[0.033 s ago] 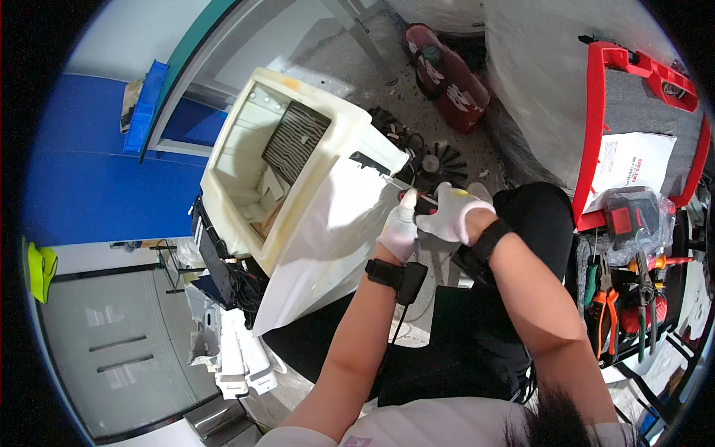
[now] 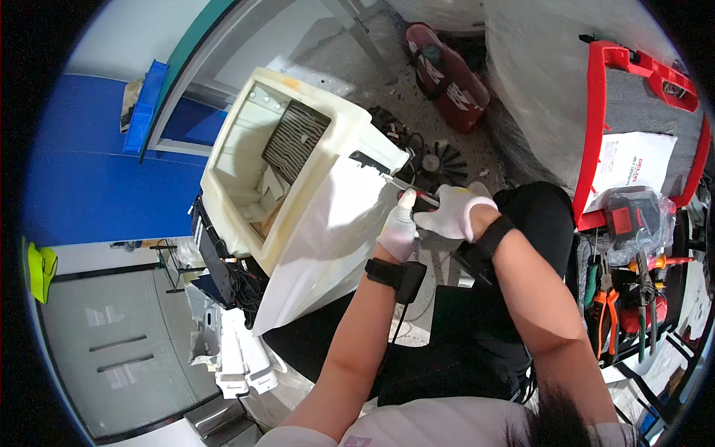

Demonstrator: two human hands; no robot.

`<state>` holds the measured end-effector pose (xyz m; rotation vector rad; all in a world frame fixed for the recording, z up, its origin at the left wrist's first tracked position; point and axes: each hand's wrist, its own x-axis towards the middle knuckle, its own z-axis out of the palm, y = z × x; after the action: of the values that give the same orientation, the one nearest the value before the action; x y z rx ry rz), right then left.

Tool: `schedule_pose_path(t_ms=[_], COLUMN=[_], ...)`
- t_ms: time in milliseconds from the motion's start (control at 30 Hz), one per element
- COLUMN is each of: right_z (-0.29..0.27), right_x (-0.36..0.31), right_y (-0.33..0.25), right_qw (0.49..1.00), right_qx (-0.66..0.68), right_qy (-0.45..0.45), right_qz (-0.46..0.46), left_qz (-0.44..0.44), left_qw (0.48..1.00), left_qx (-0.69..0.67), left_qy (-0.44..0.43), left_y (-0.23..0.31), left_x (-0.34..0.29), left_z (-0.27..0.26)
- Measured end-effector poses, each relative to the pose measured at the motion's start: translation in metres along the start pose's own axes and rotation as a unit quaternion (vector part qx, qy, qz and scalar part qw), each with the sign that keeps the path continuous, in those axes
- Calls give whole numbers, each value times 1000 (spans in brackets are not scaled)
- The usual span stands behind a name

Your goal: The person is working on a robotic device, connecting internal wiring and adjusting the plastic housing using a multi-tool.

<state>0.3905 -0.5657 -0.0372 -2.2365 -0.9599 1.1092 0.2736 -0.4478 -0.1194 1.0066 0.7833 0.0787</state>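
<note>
A large cream plastic housing (image 2: 350,108) stands tilted in front of me, its open cavity showing a dark ribbed grille (image 2: 296,141). Along its right side runs a smooth white panel (image 2: 328,238). At the panel's far right end, both of my gloved hands are closed round a screwdriver (image 2: 426,199) with a red-and-black handle. Its thin shaft points toward the panel edge; the tip is too small to make out. My left hand (image 2: 399,229) has its thumb along the handle, and my right hand (image 2: 453,213) wraps the handle's rear end.
Beyond the housing, a dark fan wheel (image 2: 443,160) and cables lie on the floor, with a red bag (image 2: 450,82) behind. To the right are an open red toolbox (image 2: 592,141) and orange-handled pliers (image 2: 607,313). White plastic parts (image 2: 242,361) lie at lower left.
My right hand has turned slightly at the wrist around the handle, and more of the red handle shows. My left hand stays almost in place; the housing has not moved.
</note>
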Motion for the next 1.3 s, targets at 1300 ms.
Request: schedule_pose_path(t_ms=[1300], right_z=[20], right_x=[-4], right_y=[-12], right_qw=[981], right_qx=[-61], right_qy=[182], right_qz=[-1], left_qz=[-59], left_qw=[994], left_qx=[61], left_qy=[-74], left_y=[18], left_x=[-9], left_z=[0])
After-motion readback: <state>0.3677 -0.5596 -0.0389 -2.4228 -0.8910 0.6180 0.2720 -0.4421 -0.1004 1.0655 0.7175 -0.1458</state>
